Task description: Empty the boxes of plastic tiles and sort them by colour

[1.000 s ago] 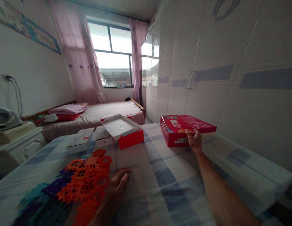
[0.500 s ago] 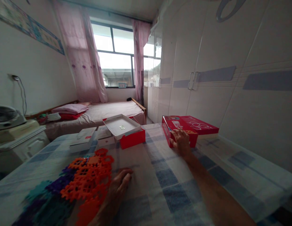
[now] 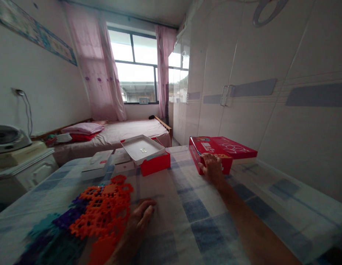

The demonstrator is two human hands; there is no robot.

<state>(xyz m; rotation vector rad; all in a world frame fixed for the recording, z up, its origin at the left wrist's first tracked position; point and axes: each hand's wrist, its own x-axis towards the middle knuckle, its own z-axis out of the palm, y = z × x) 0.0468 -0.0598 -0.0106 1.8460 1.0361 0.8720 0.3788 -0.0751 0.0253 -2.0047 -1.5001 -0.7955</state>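
Observation:
On the right of the tablecloth lies a red box [image 3: 212,145] with printed pictures and white lettering. My right hand [image 3: 212,165] grips its near side, fingertips over the upper edge and thumb against the side face. Lower down, my left hand [image 3: 141,215] rests on the cloth with its fingers loosely extended and nothing visible in it. Right beside it is a pile of orange interlocking plastic pieces [image 3: 104,206]. Purple pieces [image 3: 70,217] and teal pieces [image 3: 60,244] lie farther left, partly blurred.
A white tray-like lid [image 3: 143,149] leans on an open red box [image 3: 157,163] at the table's far side. White boxes [image 3: 97,164] stand left of it. Another flat red box [image 3: 238,147] adjoins the gripped one. Beyond are a bed [image 3: 129,130] and white wardrobes [image 3: 242,48].
The red box's near end has shifted very slightly toward me under my right hand. My left hand has stayed in place.

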